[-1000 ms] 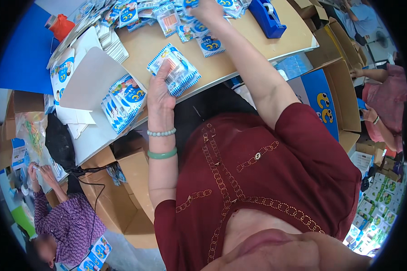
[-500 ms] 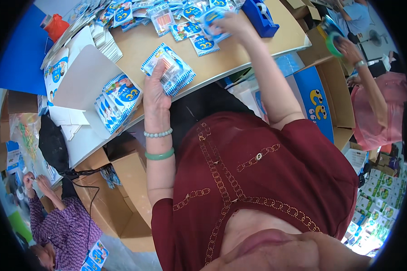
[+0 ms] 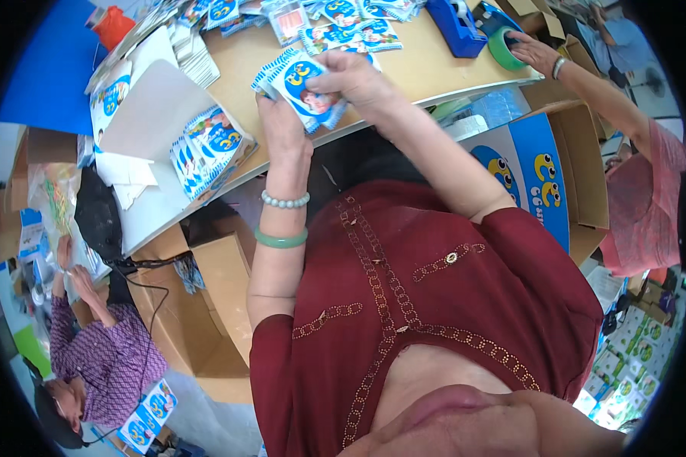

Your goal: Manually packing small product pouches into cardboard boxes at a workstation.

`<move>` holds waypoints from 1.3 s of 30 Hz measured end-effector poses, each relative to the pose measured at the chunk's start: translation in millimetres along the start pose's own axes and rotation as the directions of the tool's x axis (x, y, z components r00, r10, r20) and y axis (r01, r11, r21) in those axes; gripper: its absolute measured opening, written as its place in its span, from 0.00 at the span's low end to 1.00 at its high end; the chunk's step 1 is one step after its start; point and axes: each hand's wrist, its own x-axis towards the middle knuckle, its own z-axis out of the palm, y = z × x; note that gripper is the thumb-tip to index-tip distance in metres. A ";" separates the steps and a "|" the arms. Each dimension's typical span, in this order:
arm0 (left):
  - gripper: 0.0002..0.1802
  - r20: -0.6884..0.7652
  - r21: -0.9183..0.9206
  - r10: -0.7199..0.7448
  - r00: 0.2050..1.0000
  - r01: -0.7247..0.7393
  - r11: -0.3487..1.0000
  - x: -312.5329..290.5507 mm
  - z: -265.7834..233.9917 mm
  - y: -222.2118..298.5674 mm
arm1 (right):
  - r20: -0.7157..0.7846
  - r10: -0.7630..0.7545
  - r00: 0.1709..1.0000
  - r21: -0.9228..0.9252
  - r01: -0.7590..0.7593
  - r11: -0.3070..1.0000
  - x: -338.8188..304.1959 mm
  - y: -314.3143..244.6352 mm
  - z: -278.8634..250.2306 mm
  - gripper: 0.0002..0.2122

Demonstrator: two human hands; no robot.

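Note:
Blue-and-white snack packets (image 3: pixel 296 79) form a small stack over the table's near edge. My left hand (image 3: pixel 283 128), with a bead bracelet and a green bangle on its wrist, grips the stack from below; its fingers are mostly behind the packets. From the right, my right hand (image 3: pixel 356 82) pinches the top packet, laying it against the others. Left of my hands stands an open white carton (image 3: pixel 154 103) with its flap raised. A row of similar packets (image 3: pixel 207 146) stands inside it. Beyond my hands lies a heap of loose packets (image 3: pixel 335 17).
A blue tape dispenser (image 3: pixel 457 29) sits at the far right of the table. Beside it, a co-worker's hand (image 3: pixel 535 53) holds a green tape roll (image 3: pixel 503 49). Flat white cards (image 3: pixel 187 57) are piled far left. Brown cardboard boxes (image 3: pixel 225 297) stand below the table.
My right hand has come back from the heap with a packet and met the stack in my left hand. The co-worker's green tape roll has moved left and down, next to the dispenser.

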 end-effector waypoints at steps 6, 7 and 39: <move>0.18 0.157 -0.318 -0.272 0.949 0.309 0.896 -9.2 -0.5 17.1 | -0.202 -0.069 0.977 -0.167 0.036 0.985 4.8 24.1 9.9 0.13; 0.18 0.156 -0.318 -0.270 0.950 0.307 0.897 -6.9 -10.2 12.6 | -0.199 -0.070 0.977 -0.166 0.036 0.985 4.4 27.3 12.7 0.13; 0.16 0.114 -0.347 -0.271 0.956 0.294 0.891 -16.9 -33.3 8.0 | 0.208 -0.229 0.951 -0.968 0.168 -0.185 48.1 -0.3 -35.4 0.10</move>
